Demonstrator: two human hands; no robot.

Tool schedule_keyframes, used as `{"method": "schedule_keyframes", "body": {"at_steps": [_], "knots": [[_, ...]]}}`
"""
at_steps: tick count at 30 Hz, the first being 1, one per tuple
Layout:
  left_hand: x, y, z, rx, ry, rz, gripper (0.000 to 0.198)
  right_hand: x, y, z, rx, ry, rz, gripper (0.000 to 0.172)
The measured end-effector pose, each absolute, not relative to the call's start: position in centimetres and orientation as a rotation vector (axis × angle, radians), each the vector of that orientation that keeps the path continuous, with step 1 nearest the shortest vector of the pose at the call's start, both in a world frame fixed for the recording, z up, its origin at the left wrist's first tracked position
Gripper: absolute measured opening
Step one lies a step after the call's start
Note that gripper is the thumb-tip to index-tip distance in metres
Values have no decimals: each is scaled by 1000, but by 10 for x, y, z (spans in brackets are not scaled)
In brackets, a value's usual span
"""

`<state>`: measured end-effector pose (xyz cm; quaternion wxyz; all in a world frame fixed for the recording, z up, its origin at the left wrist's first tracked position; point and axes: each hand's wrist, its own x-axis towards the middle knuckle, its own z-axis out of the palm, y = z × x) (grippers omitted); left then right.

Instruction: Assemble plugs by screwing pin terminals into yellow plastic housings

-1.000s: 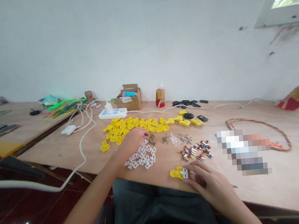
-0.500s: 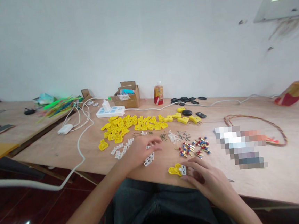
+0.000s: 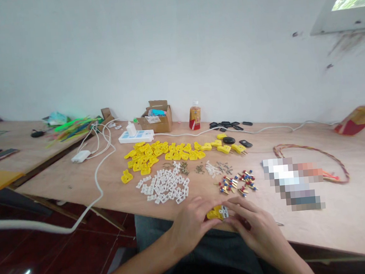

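Note:
At the table's near edge, both my hands hold one yellow plug shell [image 3: 213,213] with a white plastic insert [image 3: 224,212] at its right end. My left hand [image 3: 194,221] is closed on the shell's left side, fingers along the far edge and thumb in front. From the right, my right hand [image 3: 255,220] pinches the end with the insert; its inner fingers are partly hidden. Beyond my left hand lies a pile of white plastic inserts [image 3: 166,184]. Small pins with red and blue ends [image 3: 229,184] are scattered past my right hand.
Many yellow plug shells [image 3: 147,153] lie behind the white pile. Small screws [image 3: 199,168] and white slips [image 3: 211,168] sit mid-table. Farther back are a power strip [image 3: 136,136], a cardboard box [image 3: 162,124] and a bottle [image 3: 195,116]. A coiled wire [image 3: 317,148] lies right.
My left hand has come from over the white insert pile, rightward and nearer, onto the yellow plug shell. My right hand stays at the shell's right end.

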<state>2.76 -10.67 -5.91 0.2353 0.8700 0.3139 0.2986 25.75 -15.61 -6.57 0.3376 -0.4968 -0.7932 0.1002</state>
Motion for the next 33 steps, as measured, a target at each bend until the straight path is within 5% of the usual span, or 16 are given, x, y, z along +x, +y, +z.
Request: {"method": "schedule_keyframes", "body": {"at_steps": [9,14,19,25,33], "knots": [[28,-109,-52,2398,821,876,57,259,-156,-71,-1244,-2027,205,37],[-31,-96,-22,2593,857,1022,27,267,-153,-80,-1302,-1964,130,30],[-135,-91,-18,2491,1488,1280,36,267,-150,-88,-1318,-1996,26,32],[-204,-97,-45,2164,1877,1230,44,267,-149,-87,-1344,-2040,-43,34],[-240,-53,-47,2017,1705,919,38,267,-147,-88,-1344,-2066,-126,36]]}}
